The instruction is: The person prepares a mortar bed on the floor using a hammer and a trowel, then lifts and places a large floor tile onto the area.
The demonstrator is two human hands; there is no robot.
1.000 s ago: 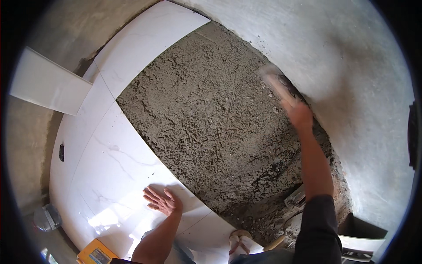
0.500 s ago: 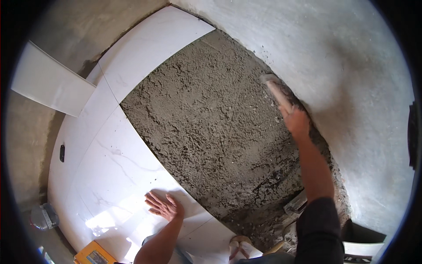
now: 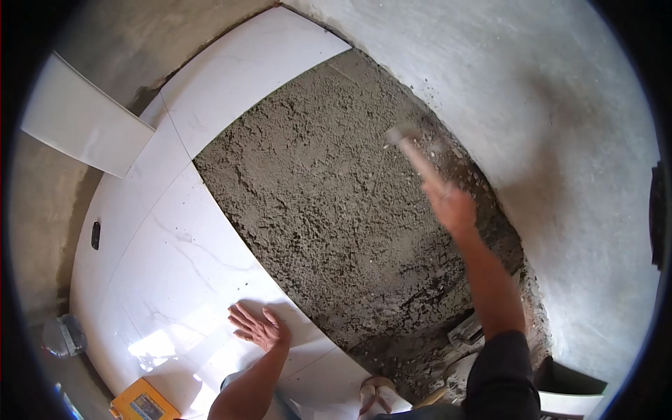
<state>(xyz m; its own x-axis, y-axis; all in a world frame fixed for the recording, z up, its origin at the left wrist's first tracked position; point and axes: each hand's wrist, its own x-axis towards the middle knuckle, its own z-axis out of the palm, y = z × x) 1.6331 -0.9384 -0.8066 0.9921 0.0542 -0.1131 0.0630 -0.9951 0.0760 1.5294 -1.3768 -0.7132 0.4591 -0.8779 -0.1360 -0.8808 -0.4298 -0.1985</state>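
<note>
Right hand held a trowel over the mortar bed; left hand flat on tile.

I logged the grey mortar bed (image 3: 336, 210) filling the gap between the laid white tiles (image 3: 168, 266) and the plastered wall (image 3: 532, 105); it lay ahead of and below the right hand (image 3: 453, 206); that hand was closed around a trowel (image 3: 409, 150), motion-blurred, long axis running up and left from the fist over the bed's far side; the left hand (image 3: 259, 327) rested fingers spread on the tile, just beside the bed's near edge.

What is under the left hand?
The left hand lies flat on a white floor tile beside the grey mortar bed. What lies beneath the tile is covered.
</note>
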